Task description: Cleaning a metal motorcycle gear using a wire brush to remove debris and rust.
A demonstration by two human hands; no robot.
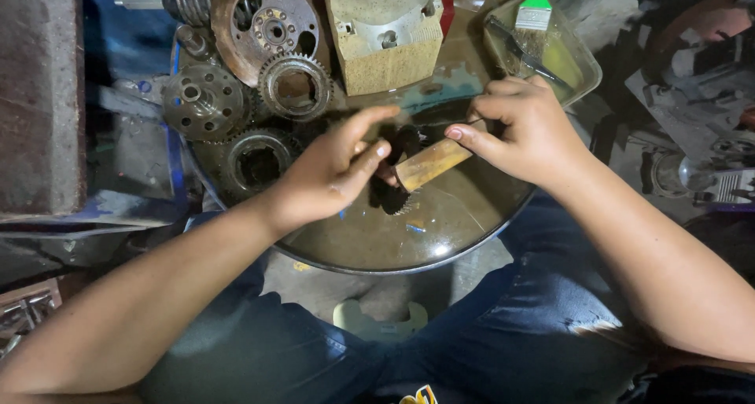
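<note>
Far left of the round pan (370,255), a rusty block (39,97). Nearer the pan's upper left rim, a heap of greasy gears (295,86), a spring (187,1) and a rusted disc with holes (267,19) stacked together. Over the pan's middle, left hand (330,176), fingers curled and pinched on a small dark toothed part (391,193), held just above the oily liquid. Touching that part from the right, a wooden-handled brush (432,162), bristles hidden against the dark part. Right hand (523,129) closed around the brush handle, thumb pressing along its top. Behind the pan, a tan metal housing (389,38). Upper right of the pan, a clear plastic tub (570,58) with a green-handled paintbrush (535,7) leaning in it. Below the pan, knees in blue jeans (487,333).
</note>
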